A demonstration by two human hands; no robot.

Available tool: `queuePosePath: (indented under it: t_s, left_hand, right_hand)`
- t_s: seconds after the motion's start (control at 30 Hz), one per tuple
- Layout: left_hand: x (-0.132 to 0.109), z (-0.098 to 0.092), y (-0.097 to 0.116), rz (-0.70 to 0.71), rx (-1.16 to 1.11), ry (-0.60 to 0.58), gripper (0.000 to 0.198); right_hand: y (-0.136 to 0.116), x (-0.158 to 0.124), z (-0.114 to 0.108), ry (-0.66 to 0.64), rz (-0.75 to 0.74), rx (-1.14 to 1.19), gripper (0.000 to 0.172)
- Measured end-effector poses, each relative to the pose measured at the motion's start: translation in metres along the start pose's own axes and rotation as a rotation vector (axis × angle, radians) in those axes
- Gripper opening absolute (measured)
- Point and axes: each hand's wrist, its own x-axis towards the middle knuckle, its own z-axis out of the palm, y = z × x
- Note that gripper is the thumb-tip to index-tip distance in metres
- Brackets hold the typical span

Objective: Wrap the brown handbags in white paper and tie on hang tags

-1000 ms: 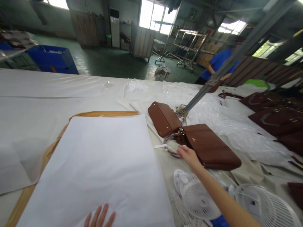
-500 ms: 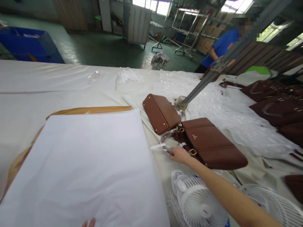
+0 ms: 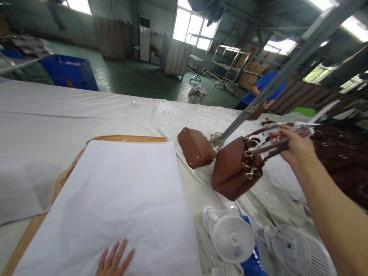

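My right hand (image 3: 299, 143) is closed around the plastic-wrapped handles of a brown handbag (image 3: 230, 166). The bag hangs tilted above the table, its gold-coloured hardware facing right. Spread flat with fingers apart, my left hand (image 3: 115, 260) rests on a stack of large white paper sheets (image 3: 129, 191). Brown paper (image 3: 129, 138) shows along the far and left edges of the stack. Between the stack and a metal post lies a second brown handbag (image 3: 197, 147), on its side with its studded base showing.
Two white fans (image 3: 234, 237) stand at the near right, a blue object (image 3: 254, 260) beside them. A slanted metal post (image 3: 258, 99) rises from the table. Several dark brown bags (image 3: 342, 161) lie at the right. Beyond the table is a person in blue (image 3: 263, 86).
My right hand has lifted the brown handbag by its handles and carried it up and right. More of my left hand now shows on the paper. The view has tilted upward.
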Motion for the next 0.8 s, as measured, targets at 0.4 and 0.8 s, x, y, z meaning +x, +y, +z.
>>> queuePosePath:
  t_s: [0.4, 0.8]
  left_hand:
    - [-0.059, -0.07, 0.039, 0.068, -0.103, -0.07, 0.086]
    - [-0.135, -0.087, 0.035, 0.061, -0.407, -0.346, 0.082]
  right_hand:
    - [-0.152, -0.168, 0.089, -0.705, -0.234, 0.116, 0.039]
    - [-0.117, -0.374, 0.153, -0.764, -0.088, 0.325, 0.013]
